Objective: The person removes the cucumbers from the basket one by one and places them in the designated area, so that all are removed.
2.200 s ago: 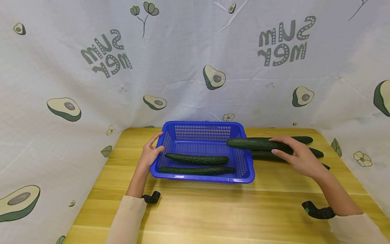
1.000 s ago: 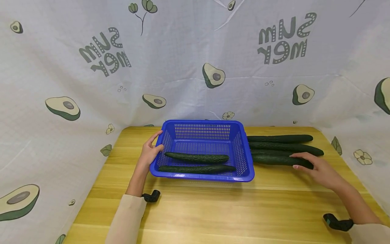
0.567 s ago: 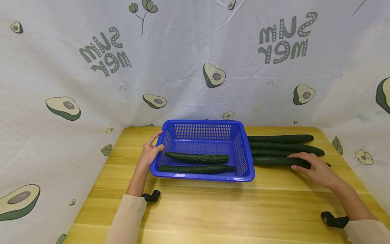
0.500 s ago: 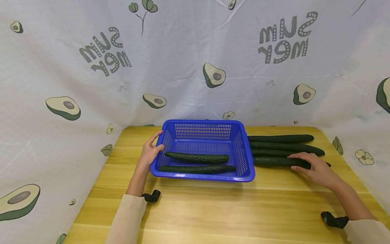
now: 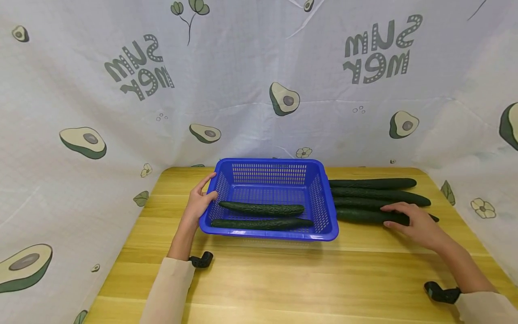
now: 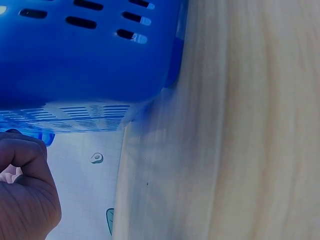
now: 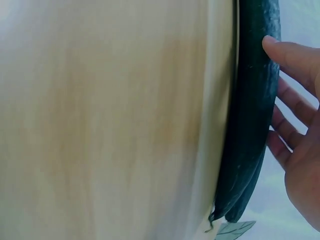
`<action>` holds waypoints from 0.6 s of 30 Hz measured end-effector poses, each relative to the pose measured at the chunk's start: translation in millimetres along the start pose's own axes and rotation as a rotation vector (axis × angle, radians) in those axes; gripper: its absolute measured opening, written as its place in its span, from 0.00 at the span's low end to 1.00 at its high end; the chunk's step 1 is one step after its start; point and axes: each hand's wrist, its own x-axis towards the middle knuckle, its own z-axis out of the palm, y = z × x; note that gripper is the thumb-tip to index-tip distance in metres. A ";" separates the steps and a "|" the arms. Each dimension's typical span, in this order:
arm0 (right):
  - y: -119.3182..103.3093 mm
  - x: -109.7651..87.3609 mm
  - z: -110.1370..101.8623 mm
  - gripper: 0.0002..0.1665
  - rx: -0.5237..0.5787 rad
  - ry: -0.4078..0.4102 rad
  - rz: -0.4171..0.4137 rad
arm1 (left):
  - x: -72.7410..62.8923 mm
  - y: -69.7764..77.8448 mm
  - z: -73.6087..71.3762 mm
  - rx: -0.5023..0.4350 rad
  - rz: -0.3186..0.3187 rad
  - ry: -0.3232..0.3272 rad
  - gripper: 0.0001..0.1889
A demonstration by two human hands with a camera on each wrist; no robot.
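In the head view, my left hand (image 5: 197, 204) grips the left rim of a blue plastic basket (image 5: 269, 236), thumb on the inside. Two dark green cucumbers (image 5: 262, 209) lie crosswise in its front half. On the table to the right, my right hand (image 5: 418, 225) holds the front cucumber (image 5: 360, 216) of a row, thumb on the near side and fingers over the far side. The right wrist view shows the thumb and fingertips against this cucumber (image 7: 252, 90). The basket wall (image 6: 90, 65) fills the upper left of the left wrist view.
Several more cucumbers (image 5: 374, 183) lie side by side behind the held one, their left ends hidden by the basket. The wooden table (image 5: 283, 283) meets a white printed cloth (image 5: 243, 67) at the back and sides.
Earlier, my right hand held a cucumber raised over the basket's right edge. It has since moved right and down to the row, with the front cucumber shifting slightly toward me. The left hand stays put.
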 end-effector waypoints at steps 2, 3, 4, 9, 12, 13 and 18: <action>-3.7 2.3 -0.8 0.24 -0.002 -0.005 0.003 | -0.1 0.5 -0.1 -0.005 -0.001 0.000 0.38; -5.7 3.7 -1.1 0.24 0.000 -0.010 0.008 | -0.3 0.8 -0.4 -0.007 -0.001 -0.001 0.38; -7.8 5.2 -1.5 0.24 -0.002 -0.018 0.012 | -0.2 0.7 -0.7 -0.008 0.001 -0.004 0.38; -18.6 14.0 -1.2 0.25 0.001 -0.037 0.041 | -0.9 1.3 -2.2 -0.019 0.006 -0.012 0.38; -24.1 19.7 0.1 0.25 0.017 -0.030 0.030 | -1.4 1.4 -2.4 -0.028 0.004 -0.016 0.38; -25.7 21.5 0.6 0.25 0.021 -0.030 0.021 | -1.5 1.3 -2.2 -0.031 0.002 -0.016 0.38; -37.1 31.2 2.3 0.25 0.036 -0.045 0.017 | -1.2 1.0 0.1 -0.060 -0.004 -0.016 0.39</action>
